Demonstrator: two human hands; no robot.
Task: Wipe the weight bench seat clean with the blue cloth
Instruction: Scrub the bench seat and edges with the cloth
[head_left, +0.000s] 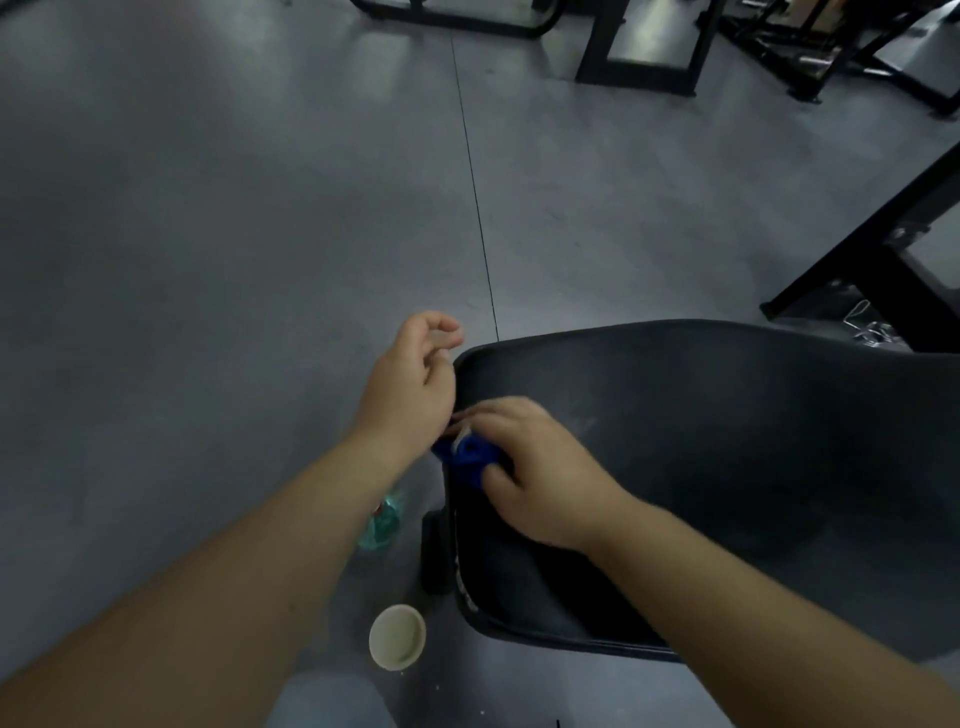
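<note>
Only the head view to go on. The small, scrunched-up blue cloth (467, 460) sits on the near-left edge of the black padded weight bench seat (727, 441), right where the pad rolls over to its side. The right hand (540, 467) is on top of it. Its fingers (501, 415) curl over the wad and the thumb tucks in from below, so I'd call it a pinch-and-press grip. It's a bit motion-blurred though.

The left hand (410, 384) hangs just beside the seat's left edge, holding nothing, fingers (441, 332) loosely curled. I can't tell whether it touches the pad.

Handling-wise, the cloth looks soft, light and floppy. I'd keep it balled under the palm, or flatten it out so more fabric meets the pad. The seat looks like smooth vinyl with some give, probably a little slick, so firm downward pressure should help. There are faint pale scuffs mid-pad, and most of the surface to the right looks yet to be covered.

There's white lettering (465, 590) along the seat's side edge, too small and smeared to read.

On the grey floor (208, 234) sit a cream paper cup (397, 636) and a greenish clear plastic bottle (384, 525), half hidden by the left forearm. Black metal frames (639, 57) stand further back.
</note>
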